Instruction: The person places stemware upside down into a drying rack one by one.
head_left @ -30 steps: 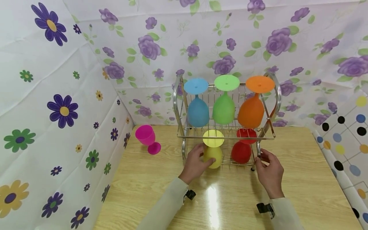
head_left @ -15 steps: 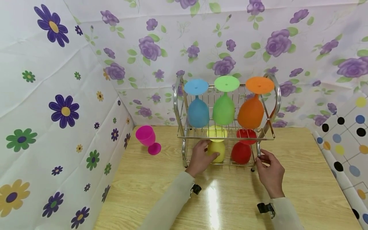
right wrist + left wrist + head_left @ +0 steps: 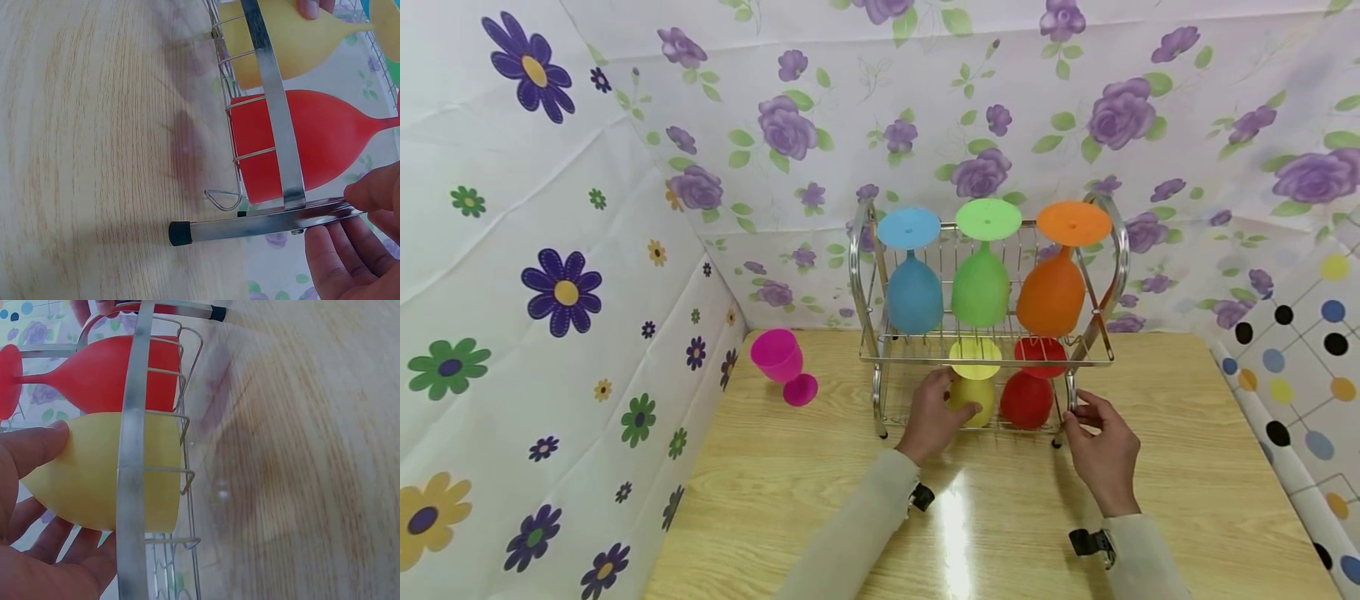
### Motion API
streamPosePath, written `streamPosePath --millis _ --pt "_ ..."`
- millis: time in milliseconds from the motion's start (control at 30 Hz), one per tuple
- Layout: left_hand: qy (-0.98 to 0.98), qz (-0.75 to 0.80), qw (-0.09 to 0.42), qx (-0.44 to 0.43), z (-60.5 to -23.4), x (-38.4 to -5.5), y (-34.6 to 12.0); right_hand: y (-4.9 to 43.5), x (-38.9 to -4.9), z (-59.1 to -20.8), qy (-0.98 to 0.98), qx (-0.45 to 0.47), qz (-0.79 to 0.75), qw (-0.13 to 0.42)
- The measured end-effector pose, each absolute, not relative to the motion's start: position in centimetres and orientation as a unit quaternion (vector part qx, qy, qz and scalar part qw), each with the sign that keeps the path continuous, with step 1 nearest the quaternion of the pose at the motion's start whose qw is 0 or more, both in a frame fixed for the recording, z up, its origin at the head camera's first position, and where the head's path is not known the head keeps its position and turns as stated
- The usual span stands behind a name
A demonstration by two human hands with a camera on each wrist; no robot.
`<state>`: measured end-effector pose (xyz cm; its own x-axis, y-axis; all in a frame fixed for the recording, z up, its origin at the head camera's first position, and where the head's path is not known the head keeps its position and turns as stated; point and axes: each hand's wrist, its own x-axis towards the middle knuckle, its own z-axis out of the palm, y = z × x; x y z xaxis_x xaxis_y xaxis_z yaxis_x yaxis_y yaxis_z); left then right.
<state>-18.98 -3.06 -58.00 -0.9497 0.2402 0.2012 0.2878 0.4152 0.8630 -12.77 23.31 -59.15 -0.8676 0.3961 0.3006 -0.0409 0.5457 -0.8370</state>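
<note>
My left hand (image 3: 934, 417) grips the bowl of a yellow goblet (image 3: 94, 472), which is upside down on the lower tier of a metal dish rack (image 3: 992, 362). In the left wrist view the thumb lies on one side of the bowl and the fingers on the other. Right beside it an inverted red goblet (image 3: 1027, 400) sits on the same tier. My right hand (image 3: 1105, 450) pinches the rack's right front leg (image 3: 262, 226) between thumb and fingers. Blue (image 3: 914, 296), green (image 3: 981, 290) and orange (image 3: 1051, 296) goblets stand inverted along the upper tier.
A pink goblet (image 3: 777, 357) lies tilted on the wooden table (image 3: 760, 483), left of the rack. Behind the rack hangs a flowered cloth (image 3: 880, 117). More patterned cloth (image 3: 550, 375) borders the left side, and a dotted cloth (image 3: 1300, 375) the right.
My left hand has moved the yellow goblet rightward and back, deeper into the lower tier and closer to the red one. The right hand has stayed at the rack's leg.
</note>
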Motion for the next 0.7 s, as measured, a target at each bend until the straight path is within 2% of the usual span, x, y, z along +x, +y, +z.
streamPosePath --millis 467,700 --pt "-0.847 -0.512 0.022 -0.138 -58.7 -18.9 -2.3 23.4 -12.9 -59.6 -0.857 -0.11 0.448 0.231" --pt "-0.825 -0.55 0.023 -0.125 -58.2 -17.9 -2.7 23.5 -13.0 -59.8 -0.854 -0.107 0.449 0.239"
